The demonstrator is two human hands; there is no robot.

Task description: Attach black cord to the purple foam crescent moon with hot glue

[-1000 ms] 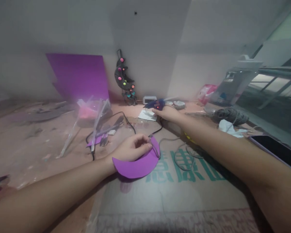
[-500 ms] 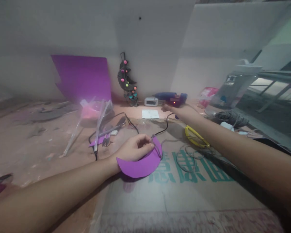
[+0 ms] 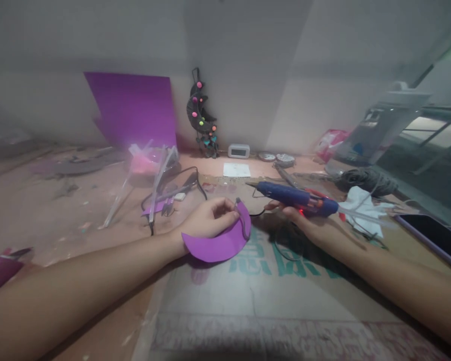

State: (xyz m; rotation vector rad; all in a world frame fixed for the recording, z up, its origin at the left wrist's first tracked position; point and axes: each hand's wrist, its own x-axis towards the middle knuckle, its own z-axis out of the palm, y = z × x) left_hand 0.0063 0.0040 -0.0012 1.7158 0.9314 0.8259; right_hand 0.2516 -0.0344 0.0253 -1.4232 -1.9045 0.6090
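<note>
My left hand (image 3: 206,220) pinches a purple crescent-shaped foam piece (image 3: 218,245) together with a thin grey cord loop (image 3: 243,220) at the crescent's tip, just above a cardboard sheet (image 3: 266,291) with green print. My right hand (image 3: 308,223) grips a blue hot glue gun (image 3: 293,195) with a red light on it. The gun lies level, its nozzle pointing left toward the crescent's tip, a short gap away. A clear glue stick juts out of the gun's back end to the right.
A purple foam sheet (image 3: 135,108) leans on the back wall beside a black crescent ornament with coloured pom-poms (image 3: 201,115). Clear glue sticks and a plastic bag (image 3: 150,165), black cables, a small clock (image 3: 238,150), twine (image 3: 364,178), white cloth and a phone (image 3: 432,235) lie around.
My right hand has lifted the glue gun from the back of the table and brought it near, to the right of the crescent. My left hand has kept its hold.
</note>
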